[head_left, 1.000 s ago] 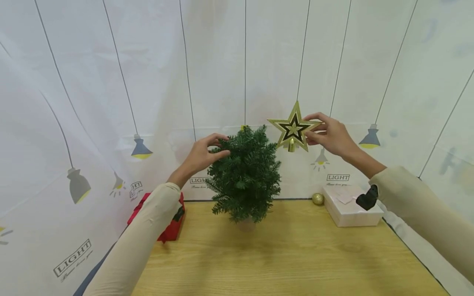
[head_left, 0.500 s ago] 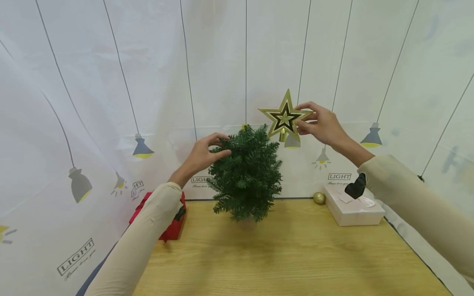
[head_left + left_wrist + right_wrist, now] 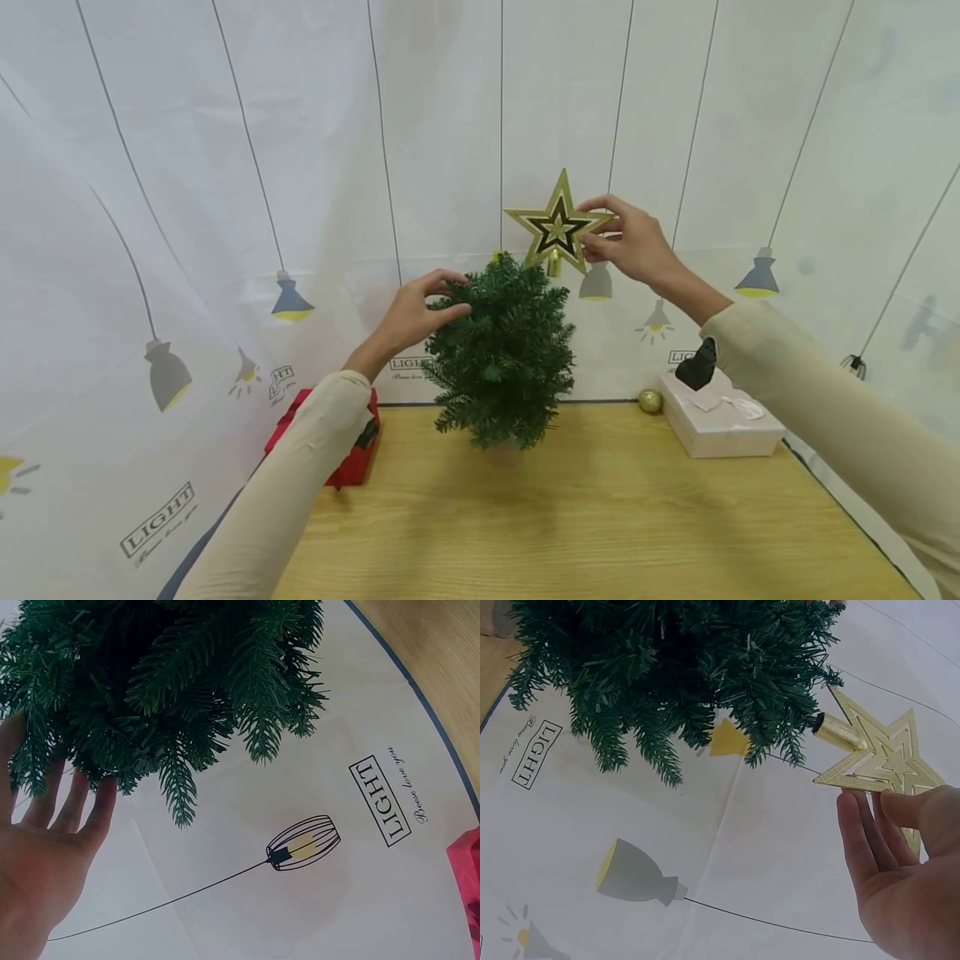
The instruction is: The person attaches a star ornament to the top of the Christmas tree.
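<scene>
A small green artificial Christmas tree [image 3: 501,358] stands upright on the wooden table. My left hand [image 3: 412,312] holds its upper left branches, the thumb in front and the fingertips among the needles. In the left wrist view, the fingers of my left hand [image 3: 56,840] reach in under the branches. My right hand [image 3: 633,242] pinches a gold star tree topper [image 3: 557,227] by its right arm, just above and right of the treetop. Seen from the right wrist, the topper's hollow socket [image 3: 840,733] points toward the tree, its mouth close to the outer needles.
Behind my left forearm sits a red gift box [image 3: 360,458]. At the back right, a gold ball ornament [image 3: 650,401] lies beside a pale pink gift box [image 3: 723,421] with a ribbon bow. A white backdrop printed with hanging lamps rises behind the table [image 3: 570,517].
My right hand has carried the star topper left and upward, from beside the tree to near its top. My left hand has stayed at the branches.
</scene>
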The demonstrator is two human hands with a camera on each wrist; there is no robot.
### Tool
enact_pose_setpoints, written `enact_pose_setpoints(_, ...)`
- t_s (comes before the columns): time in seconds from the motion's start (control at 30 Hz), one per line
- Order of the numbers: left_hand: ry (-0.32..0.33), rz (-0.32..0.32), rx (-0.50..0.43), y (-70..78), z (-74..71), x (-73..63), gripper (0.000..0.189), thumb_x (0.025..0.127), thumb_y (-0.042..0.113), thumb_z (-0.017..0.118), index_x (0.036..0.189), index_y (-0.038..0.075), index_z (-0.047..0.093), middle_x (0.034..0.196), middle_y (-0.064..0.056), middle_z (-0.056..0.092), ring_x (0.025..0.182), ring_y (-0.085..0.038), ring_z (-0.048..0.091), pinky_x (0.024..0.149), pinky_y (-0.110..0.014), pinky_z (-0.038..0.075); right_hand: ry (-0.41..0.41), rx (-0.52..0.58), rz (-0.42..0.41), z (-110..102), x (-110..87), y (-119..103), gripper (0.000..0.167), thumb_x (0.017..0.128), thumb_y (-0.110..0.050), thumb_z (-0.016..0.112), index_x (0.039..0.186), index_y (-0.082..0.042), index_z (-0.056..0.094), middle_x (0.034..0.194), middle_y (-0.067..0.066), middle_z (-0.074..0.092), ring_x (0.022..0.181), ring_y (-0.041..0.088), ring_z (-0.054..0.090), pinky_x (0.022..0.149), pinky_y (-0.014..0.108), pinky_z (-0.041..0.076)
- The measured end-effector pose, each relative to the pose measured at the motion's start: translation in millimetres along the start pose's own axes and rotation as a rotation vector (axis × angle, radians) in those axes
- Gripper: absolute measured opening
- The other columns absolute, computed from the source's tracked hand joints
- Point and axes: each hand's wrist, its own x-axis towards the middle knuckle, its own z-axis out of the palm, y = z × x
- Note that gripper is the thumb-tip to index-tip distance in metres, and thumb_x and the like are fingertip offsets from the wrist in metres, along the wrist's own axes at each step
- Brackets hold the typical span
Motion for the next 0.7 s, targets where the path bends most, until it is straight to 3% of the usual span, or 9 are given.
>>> enact_pose_setpoints(0.23,0.002,0.005,-0.008,1.2,0.8,-0.8,0.045,0.096,0.028,0.078,0.138,0.018,0.064,0.139,-0.013,0.062,0.129,-0.030,0.060,0.107,-0.058,0.047,0.008,0.008,-0.008,5.7,6.2,-6.4,0.040,0.105,-0.008,0.062,0.144,-0.011,0.056,0.119,0.026,0.071,0.094,0.028,0.076,0.077,0.023,0.061)
enact_pose_setpoints(0.7,0.005,0.009,-0.004,-0.3,2.0,-1.8,0.044,0.096,0.027,0.078,0.137,0.018,0.064,0.136,-0.013,0.064,0.128,-0.029,0.060,0.106,-0.056,0.048,0.021,0.068,-0.031,24.3,24.6,-23.8,0.040,0.105,-0.007,0.061,0.145,-0.010,0.056,0.121,0.027,0.070,0.096,0.026,0.075,0.080,0.024,0.061)
